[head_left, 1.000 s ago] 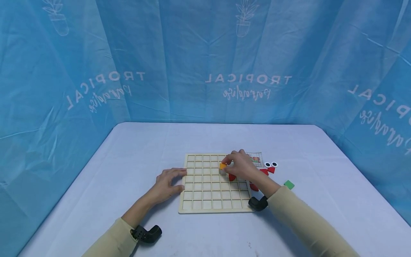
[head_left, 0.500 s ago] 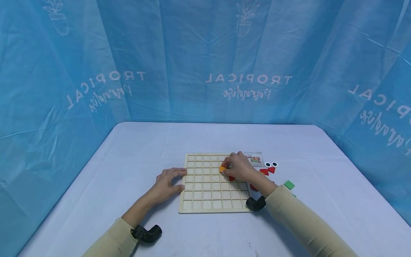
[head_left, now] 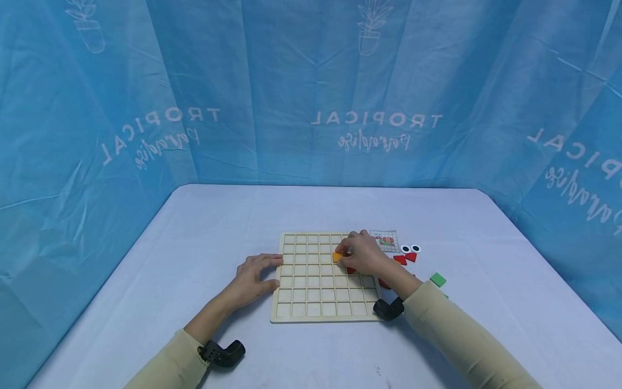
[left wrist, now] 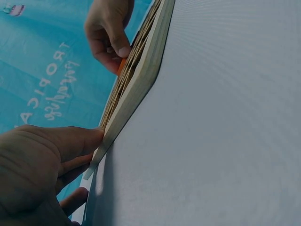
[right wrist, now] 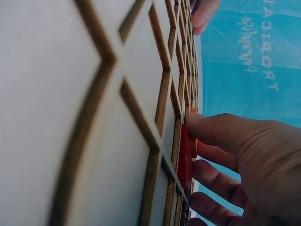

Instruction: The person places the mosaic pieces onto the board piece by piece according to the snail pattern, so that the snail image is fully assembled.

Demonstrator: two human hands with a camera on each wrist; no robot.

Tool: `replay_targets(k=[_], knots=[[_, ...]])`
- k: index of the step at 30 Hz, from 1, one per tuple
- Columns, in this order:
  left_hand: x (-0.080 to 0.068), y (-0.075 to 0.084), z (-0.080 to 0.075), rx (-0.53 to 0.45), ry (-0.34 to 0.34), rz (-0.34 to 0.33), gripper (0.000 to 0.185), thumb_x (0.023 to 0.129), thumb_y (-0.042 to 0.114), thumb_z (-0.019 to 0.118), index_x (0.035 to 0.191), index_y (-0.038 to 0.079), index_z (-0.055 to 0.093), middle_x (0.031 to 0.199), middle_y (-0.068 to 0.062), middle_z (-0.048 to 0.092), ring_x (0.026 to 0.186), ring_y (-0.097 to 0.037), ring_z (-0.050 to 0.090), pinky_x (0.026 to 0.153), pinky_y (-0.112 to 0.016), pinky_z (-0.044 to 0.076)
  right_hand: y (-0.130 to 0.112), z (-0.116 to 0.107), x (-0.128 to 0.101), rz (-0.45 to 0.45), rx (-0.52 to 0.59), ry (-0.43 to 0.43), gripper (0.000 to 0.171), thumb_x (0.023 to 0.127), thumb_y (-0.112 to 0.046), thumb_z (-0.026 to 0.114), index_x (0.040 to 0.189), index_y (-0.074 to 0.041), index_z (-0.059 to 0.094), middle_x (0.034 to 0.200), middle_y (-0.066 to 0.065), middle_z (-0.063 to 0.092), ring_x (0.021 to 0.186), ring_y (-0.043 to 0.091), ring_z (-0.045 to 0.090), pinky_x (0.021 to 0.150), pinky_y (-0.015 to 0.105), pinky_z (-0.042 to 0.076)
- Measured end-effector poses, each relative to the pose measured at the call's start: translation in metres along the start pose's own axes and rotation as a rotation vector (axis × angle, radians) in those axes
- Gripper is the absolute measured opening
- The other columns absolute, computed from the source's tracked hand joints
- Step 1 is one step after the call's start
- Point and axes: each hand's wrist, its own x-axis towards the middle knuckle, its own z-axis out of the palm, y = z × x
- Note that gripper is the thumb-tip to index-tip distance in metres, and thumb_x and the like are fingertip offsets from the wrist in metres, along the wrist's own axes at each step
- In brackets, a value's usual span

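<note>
1. A person sits at a pale tabletop [head_left: 194, 243] walled by blue printed curtains, with a wooden grid board [head_left: 311, 292] lying flat near the middle, closer to the near edge.
2. The right hand [head_left: 365, 255] reaches over the board's far right part. Its grip is clamped on an orange tile [head_left: 337, 257], thumb and fingertips pinching it, with the tile low over or already in a square cell in the upper right area of the grid; whether it is fully seated cannot be told.
3. A red piece [head_left: 351, 269] sits on the board just under that hand, touching or nearly touching the orange tile.
4. The left hand [head_left: 255, 276] rests at the board's left edge, fingers relaxed and touching the rim, seemingly to steady the board against sliding.
5. Off the board's right edge lie spare pieces within easy reach: a small pattern card [head_left: 387, 241], two googly eyes [head_left: 410, 248], red triangles [head_left: 405, 259] and a green square [head_left: 437, 279].
</note>
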Motion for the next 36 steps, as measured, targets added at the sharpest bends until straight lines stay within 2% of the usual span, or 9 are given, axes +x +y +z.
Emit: replay_targets(k=[8, 16, 21, 25, 29, 36], knots=[[0.001, -0.001, 0.001, 0.001, 0.001, -0.005, 0.048, 0.08, 0.014, 0.068, 0.126, 0.011, 0.057, 0.141, -0.005, 0.049, 0.133, -0.032, 0.032, 0.109, -0.056, 0.014, 0.001, 0.0, -0.003, 0.012, 0.031, -0.007, 0.023, 0.077, -0.028, 0.076, 0.098, -0.021, 0.072, 0.102, 0.0, 0.063, 0.09, 0.019, 0.043, 0.074, 0.031, 0.036], [0.0, 0.0, 0.0, 0.004, -0.01, 0.004, 0.047, 0.081, 0.014, 0.067, 0.127, 0.012, 0.057, 0.141, -0.005, 0.049, 0.135, -0.034, 0.03, 0.11, -0.058, 0.012, 0.012, -0.018, -0.007, 0.119, 0.147, 0.001, 0.029, 0.08, -0.028, 0.072, 0.107, -0.019, 0.07, 0.1, -0.001, 0.061, 0.097, 0.021, 0.044, 0.074, 0.033, 0.042], [0.0, -0.001, 0.0, 0.008, -0.009, 0.004, 0.048, 0.081, 0.014, 0.068, 0.127, 0.012, 0.057, 0.141, -0.004, 0.049, 0.134, -0.033, 0.031, 0.109, -0.057, 0.013, 0.026, -0.038, -0.021, 0.175, 0.166, 0.0, 0.034, 0.079, -0.028, 0.073, 0.111, -0.017, 0.069, 0.106, 0.001, 0.061, 0.104, 0.024, 0.043, 0.079, 0.038, 0.044], [0.001, -0.002, 0.0, 0.01, -0.003, 0.001, 0.048, 0.081, 0.014, 0.068, 0.127, 0.012, 0.057, 0.141, -0.005, 0.048, 0.133, -0.032, 0.032, 0.108, -0.056, 0.014, 0.039, -0.047, -0.035, 0.229, 0.167, 0.006, 0.034, 0.079, -0.027, 0.072, 0.111, -0.017, 0.068, 0.111, 0.003, 0.06, 0.107, 0.024, 0.042, 0.08, 0.037, 0.046], [0.001, -0.002, 0.0, 0.007, -0.006, 0.002, 0.048, 0.081, 0.014, 0.068, 0.127, 0.011, 0.057, 0.141, -0.005, 0.048, 0.133, -0.032, 0.032, 0.108, -0.056, 0.014, 0.052, -0.049, -0.049, 0.277, 0.155, 0.011, 0.032, 0.079, -0.027, 0.073, 0.11, -0.017, 0.069, 0.113, 0.003, 0.059, 0.108, 0.024, 0.041, 0.077, 0.034, 0.048], [0.0, -0.002, 0.0, -0.003, -0.013, 0.012, 0.047, 0.081, 0.014, 0.068, 0.127, 0.011, 0.057, 0.141, -0.005, 0.048, 0.134, -0.034, 0.03, 0.108, -0.057, 0.013, 0.073, -0.046, -0.069, 0.287, 0.107, 0.017, 0.041, 0.073, -0.026, 0.079, 0.111, -0.016, 0.069, 0.11, 0.008, 0.058, 0.105, 0.024, 0.041, 0.07, 0.028, 0.05]])
